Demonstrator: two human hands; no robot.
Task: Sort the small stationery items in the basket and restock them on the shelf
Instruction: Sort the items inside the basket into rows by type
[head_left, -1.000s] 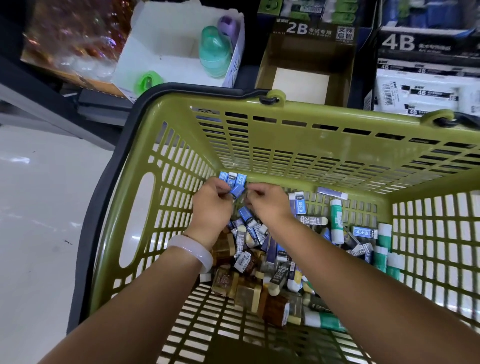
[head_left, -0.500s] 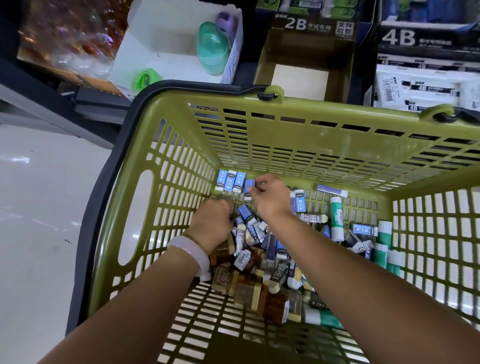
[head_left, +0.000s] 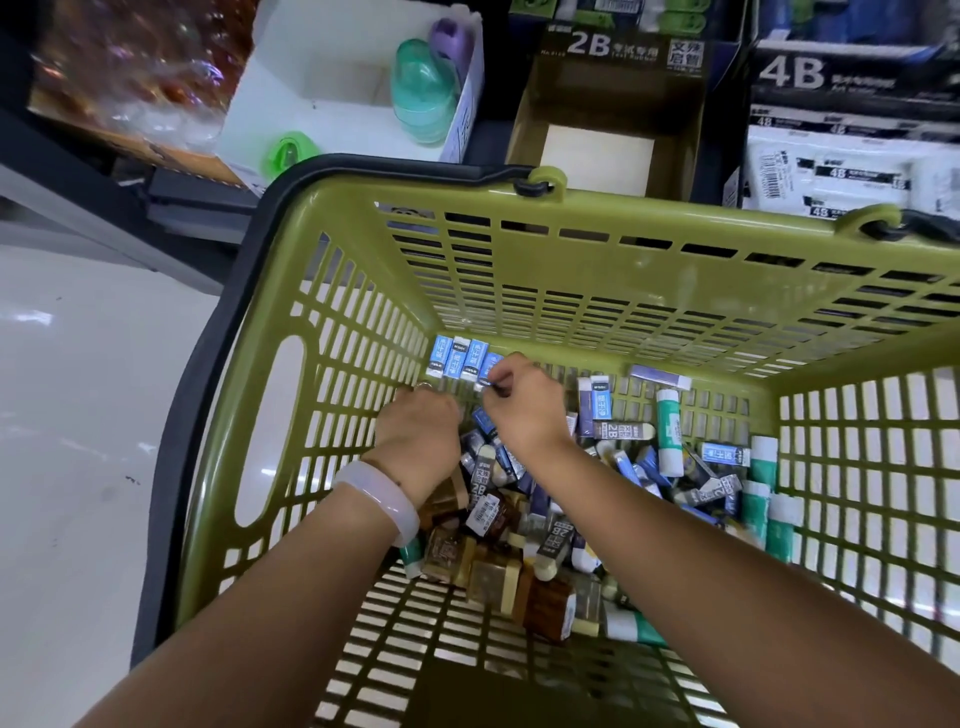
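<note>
An olive-green plastic basket (head_left: 571, 208) holds a heap of small erasers (head_left: 519, 499) in blue, dark and brown wrappers, plus green-and-white glue sticks (head_left: 669, 431). A row of blue-wrapped erasers (head_left: 457, 357) stands against the far left corner of the basket floor. My right hand (head_left: 524, 402) pinches one more blue eraser (head_left: 488, 370) at the right end of that row. My left hand (head_left: 423, 436), with a pale bangle on its wrist, hovers just below the row with curled fingers; whether it holds anything is hidden.
Beyond the basket the shelf holds a brown 2B eraser display box (head_left: 608, 104), a 4B eraser box (head_left: 841, 145) at the right, and a white box (head_left: 322, 104) with green and purple plastic items. White floor (head_left: 78, 415) lies at the left.
My right hand carried a blue eraser to the right end of the row in the corner. My left hand let go of the row and dropped a little lower.
</note>
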